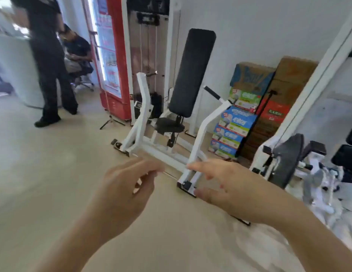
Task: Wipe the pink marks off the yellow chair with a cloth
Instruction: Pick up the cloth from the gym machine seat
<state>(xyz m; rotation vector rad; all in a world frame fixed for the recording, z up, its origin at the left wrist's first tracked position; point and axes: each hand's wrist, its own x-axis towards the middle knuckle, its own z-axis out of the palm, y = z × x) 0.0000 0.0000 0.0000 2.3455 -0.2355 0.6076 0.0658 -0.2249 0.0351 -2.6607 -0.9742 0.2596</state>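
Neither the yellow chair nor a cloth was seen. The left hand (122,191) and right hand (236,191) were held apart, loosely curled, empty. The weight machine (192,75) just ahead might be tripped over.

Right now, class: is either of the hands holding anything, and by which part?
Nothing is held. The left hand has loosely curled, empty fingers. The right hand is spread open, also empty.
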